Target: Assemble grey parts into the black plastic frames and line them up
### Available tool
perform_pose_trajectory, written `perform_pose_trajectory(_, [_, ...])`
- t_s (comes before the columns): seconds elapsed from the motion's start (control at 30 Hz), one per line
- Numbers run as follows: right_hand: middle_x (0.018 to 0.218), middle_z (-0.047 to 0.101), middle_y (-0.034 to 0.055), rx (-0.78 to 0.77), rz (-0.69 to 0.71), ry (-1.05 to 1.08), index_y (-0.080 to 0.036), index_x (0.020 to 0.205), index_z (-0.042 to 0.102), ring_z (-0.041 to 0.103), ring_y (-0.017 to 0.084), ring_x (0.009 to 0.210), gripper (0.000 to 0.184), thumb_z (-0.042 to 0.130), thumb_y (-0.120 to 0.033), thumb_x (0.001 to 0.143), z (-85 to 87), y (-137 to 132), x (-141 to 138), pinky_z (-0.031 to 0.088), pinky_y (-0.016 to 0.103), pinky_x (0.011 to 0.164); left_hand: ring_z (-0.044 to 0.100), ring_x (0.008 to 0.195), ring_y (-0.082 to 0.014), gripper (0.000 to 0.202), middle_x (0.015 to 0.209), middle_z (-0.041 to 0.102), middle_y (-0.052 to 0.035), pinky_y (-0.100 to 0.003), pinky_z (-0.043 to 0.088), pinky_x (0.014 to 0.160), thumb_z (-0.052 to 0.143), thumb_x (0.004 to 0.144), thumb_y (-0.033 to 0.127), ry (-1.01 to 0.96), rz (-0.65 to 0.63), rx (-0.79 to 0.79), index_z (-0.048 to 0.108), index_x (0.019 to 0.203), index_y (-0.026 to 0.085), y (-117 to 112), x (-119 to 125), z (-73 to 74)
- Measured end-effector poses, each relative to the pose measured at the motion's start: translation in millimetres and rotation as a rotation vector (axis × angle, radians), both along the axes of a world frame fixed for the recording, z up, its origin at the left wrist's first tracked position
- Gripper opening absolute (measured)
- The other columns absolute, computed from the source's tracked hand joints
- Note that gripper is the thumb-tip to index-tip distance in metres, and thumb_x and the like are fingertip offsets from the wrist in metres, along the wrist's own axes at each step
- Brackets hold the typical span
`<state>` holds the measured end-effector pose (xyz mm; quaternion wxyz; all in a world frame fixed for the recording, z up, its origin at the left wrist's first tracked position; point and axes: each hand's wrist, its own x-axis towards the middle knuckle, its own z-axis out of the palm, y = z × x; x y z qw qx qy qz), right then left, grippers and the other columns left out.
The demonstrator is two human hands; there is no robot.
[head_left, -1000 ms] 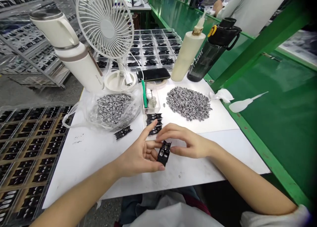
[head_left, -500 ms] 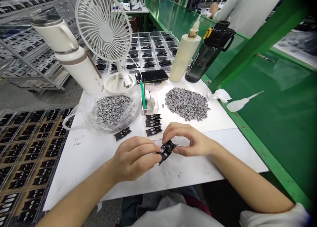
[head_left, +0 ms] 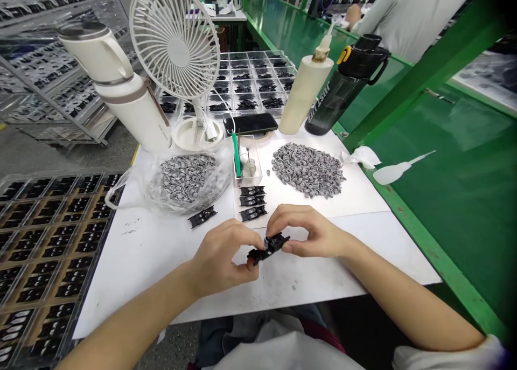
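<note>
Between my two hands, over the front of the white work surface, is a small black plastic part [head_left: 266, 247] with a grey piece set in it. My left hand [head_left: 226, 254] pinches its left end between thumb and fingers. The fingers and thumb of my right hand [head_left: 309, 232] grip its right end. Several like black parts [head_left: 252, 200] lie in a short column just beyond my hands. One more black part [head_left: 202, 217] rests to their left. A heap of small grey pieces [head_left: 307, 169] is behind my right hand, and a plastic bag [head_left: 188, 184] of grey pieces lies behind my left.
A clear box [head_left: 247, 170] with a green-handled tool stands mid-table. Behind it are a phone [head_left: 254, 123], a white fan [head_left: 177, 52], a white flask [head_left: 129, 106], a squeeze bottle [head_left: 305, 92], a dark water bottle [head_left: 343, 90] and compartment trays. A person's sleeve [head_left: 388, 14] shows far right.
My left fingers have shifted from lying over the black part's left side to pinching its end from above and below. The part has turned to lie flatter between my hands.
</note>
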<state>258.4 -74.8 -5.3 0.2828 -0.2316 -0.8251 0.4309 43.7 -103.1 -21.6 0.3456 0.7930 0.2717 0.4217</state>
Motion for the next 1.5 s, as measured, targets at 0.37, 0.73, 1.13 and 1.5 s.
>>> perform_pose_trajectory(0.37, [0.077, 0.053, 0.0005, -0.854, -0.198, 0.406, -0.016, 0.086, 0.05, 0.057, 0.012, 0.064, 0.023, 0.062, -0.031, 0.074, -16.6, -7.1, -21.4, 0.048, 0.024, 0.053, 0.06, 0.074, -0.012, 0.015, 0.081, 0.064, 0.0001, -0.029, 0.047, 0.078, 0.063, 0.071, 0.018, -0.626, -0.013, -1.207, 0.056, 0.084, 0.018, -2.0, 13.1, -0.4])
perform_pose_trajectory(0.73, [0.071, 0.057, -0.0009, -1.162, -0.143, 0.587, -0.014, 0.086, 0.053, 0.057, 0.008, 0.058, 0.025, 0.067, -0.025, 0.069, -17.8, -7.6, -26.6, 0.048, 0.019, 0.053, 0.062, 0.079, -0.0161, 0.011, 0.082, 0.063, -0.0026, -0.029, 0.045, 0.077, 0.058, 0.075, 0.015, -0.621, -0.118, -1.236, 0.051, 0.083, 0.017, -1.9, 13.0, 1.4])
perform_pose_trajectory(1.13, [0.071, 0.06, 0.0013, -1.143, -0.101, 0.612, -0.013, 0.083, 0.056, 0.059, 0.009, 0.06, 0.022, 0.068, -0.023, 0.068, -19.0, -8.1, -26.4, 0.048, 0.019, 0.054, 0.063, 0.075, -0.0136, 0.013, 0.082, 0.065, -0.0011, -0.027, 0.046, 0.077, 0.058, 0.074, 0.012, -0.681, -0.138, -1.292, 0.057, 0.086, 0.016, 1.1, 13.5, 3.0])
perform_pose_trajectory(1.5, [0.073, 0.059, 0.0011, -1.093, -0.128, 0.589, -0.013, 0.08, 0.057, 0.057, 0.01, 0.06, 0.023, 0.07, -0.024, 0.065, -19.5, -7.5, -24.8, 0.047, 0.02, 0.052, 0.062, 0.081, -0.0178, 0.017, 0.085, 0.065, -0.0036, -0.03, 0.045, 0.079, 0.066, 0.069, 0.019, -0.613, -0.129, -1.302, 0.059, 0.085, 0.016, 1.4, 11.2, 5.2])
